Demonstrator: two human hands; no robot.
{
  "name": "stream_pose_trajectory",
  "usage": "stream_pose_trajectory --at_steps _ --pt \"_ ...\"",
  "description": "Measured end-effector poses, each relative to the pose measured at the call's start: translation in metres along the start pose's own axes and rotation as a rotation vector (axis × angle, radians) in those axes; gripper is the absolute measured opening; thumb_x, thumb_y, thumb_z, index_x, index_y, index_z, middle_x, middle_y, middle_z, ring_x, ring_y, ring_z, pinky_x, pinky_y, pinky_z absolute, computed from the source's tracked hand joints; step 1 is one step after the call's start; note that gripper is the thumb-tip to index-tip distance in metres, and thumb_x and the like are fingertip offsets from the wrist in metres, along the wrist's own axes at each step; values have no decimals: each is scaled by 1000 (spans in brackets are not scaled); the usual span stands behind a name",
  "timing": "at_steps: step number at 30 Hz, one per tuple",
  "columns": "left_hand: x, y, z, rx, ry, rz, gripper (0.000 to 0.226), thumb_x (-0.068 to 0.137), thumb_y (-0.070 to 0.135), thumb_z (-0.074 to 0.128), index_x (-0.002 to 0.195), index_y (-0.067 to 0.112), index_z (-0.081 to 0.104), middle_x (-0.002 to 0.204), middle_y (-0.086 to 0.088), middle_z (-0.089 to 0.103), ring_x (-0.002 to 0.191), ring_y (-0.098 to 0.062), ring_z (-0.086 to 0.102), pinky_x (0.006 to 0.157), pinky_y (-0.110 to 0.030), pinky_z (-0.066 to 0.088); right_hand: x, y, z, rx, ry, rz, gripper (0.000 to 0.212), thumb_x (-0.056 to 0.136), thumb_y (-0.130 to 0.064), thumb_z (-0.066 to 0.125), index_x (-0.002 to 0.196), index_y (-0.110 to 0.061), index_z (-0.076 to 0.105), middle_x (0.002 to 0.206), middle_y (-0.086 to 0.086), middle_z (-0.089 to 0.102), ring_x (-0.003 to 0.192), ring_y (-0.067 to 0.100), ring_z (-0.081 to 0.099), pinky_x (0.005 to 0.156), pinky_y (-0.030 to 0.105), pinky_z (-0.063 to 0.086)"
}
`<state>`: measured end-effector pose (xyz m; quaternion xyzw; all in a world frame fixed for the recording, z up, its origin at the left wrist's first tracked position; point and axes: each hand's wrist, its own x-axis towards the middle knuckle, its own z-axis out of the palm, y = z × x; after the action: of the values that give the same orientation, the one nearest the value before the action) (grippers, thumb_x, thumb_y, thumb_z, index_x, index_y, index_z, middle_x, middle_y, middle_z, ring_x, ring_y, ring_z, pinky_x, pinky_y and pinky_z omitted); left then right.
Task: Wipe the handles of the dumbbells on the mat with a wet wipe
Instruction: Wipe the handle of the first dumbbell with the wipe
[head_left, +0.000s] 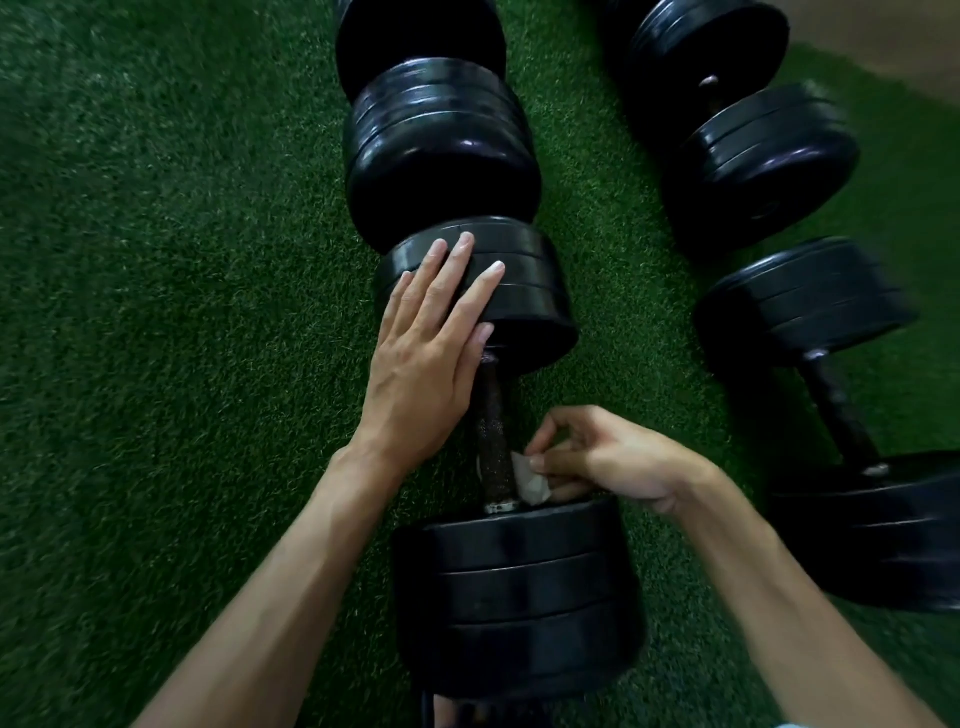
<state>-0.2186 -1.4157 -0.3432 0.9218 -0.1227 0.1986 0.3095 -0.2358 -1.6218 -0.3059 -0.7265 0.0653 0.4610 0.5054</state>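
Note:
A black dumbbell lies on the green turf mat (156, 312), its textured handle (491, 436) running between a far weight stack (524, 291) and a near weight stack (519, 592). My left hand (431, 353) rests flat with straight fingers on the far stack. My right hand (608, 457) pinches a small crumpled wet wipe (530, 480) against the near end of the handle, right beside the near stack.
Another dumbbell (441, 140) lies end to end beyond this one. On the right lie a dumbbell (841, 395) with a bare dark handle and, farther back, one more (748, 135). A strip of brown floor (893, 36) borders the mat at top right.

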Motion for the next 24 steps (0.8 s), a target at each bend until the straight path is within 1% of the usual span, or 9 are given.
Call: stream_pose_trajectory --at_steps 5,7,10,14,16,18,19,21,24 --pt "-1 1 0 2 -2 -5 44 107 25 38 150 15 43 162 -10 29 153 -25 20 125 -42 16 5 2 4 -28 30 -6 6 97 -3 63 100 -4 59 80 10 71 71 11 68 67 21 59" --pt "-1 2 0 -4 -8 -12 45 107 25 38 150 15 42 162 -9 29 153 -24 19 125 -41 15 10 2 9 -59 1 -11 5 98 -3 61 99 -6 57 79 10 71 70 11 68 65 21 58" --pt "-2 2 -2 -6 -29 -11 45 107 24 38 151 16 41 163 -9 28 154 -23 18 126 -40 13 9 4 9 -6 0 -16 5 97 -3 63 99 -3 59 79 10 73 71 13 71 67 22 59" --pt "-1 2 -7 -44 -59 -15 46 106 22 41 151 14 40 163 -9 26 154 -23 16 126 -43 15 -2 3 2 -16 68 -28 5 97 -2 63 100 -4 60 75 9 74 72 13 70 69 25 58" --pt "-7 4 -12 -97 -49 -9 45 105 20 46 149 11 45 161 -12 31 152 -26 22 124 -44 20 -9 -5 -3 -27 141 -100 6 97 2 60 100 -4 61 79 15 74 77 20 70 75 32 57" --pt "-17 9 -20 -127 24 6 39 102 19 56 139 8 56 150 -14 46 141 -28 40 117 -45 33 -17 -21 -9 -79 225 -225 9 97 2 61 98 -6 64 86 12 76 83 25 73 78 36 61" --pt "-21 12 -24 -132 70 9 35 99 19 61 132 8 63 140 -13 53 131 -27 47 111 -42 40 -20 -29 -11 -122 258 -293 7 95 -2 65 97 -8 67 90 11 77 86 25 74 78 36 62" --pt "-25 17 -29 -162 99 8 29 95 20 68 122 9 70 123 -9 60 112 -25 53 99 -33 45 -22 -43 -8 -180 285 -408 6 92 -8 72 96 -11 72 92 6 77 87 18 74 76 32 61" --pt "-23 19 -30 -311 -57 -7 31 93 26 69 119 8 71 112 -4 63 105 -20 58 94 -31 48 -17 -49 -2 -199 290 -522 10 89 -7 75 99 -9 75 94 4 79 90 16 75 80 29 61"
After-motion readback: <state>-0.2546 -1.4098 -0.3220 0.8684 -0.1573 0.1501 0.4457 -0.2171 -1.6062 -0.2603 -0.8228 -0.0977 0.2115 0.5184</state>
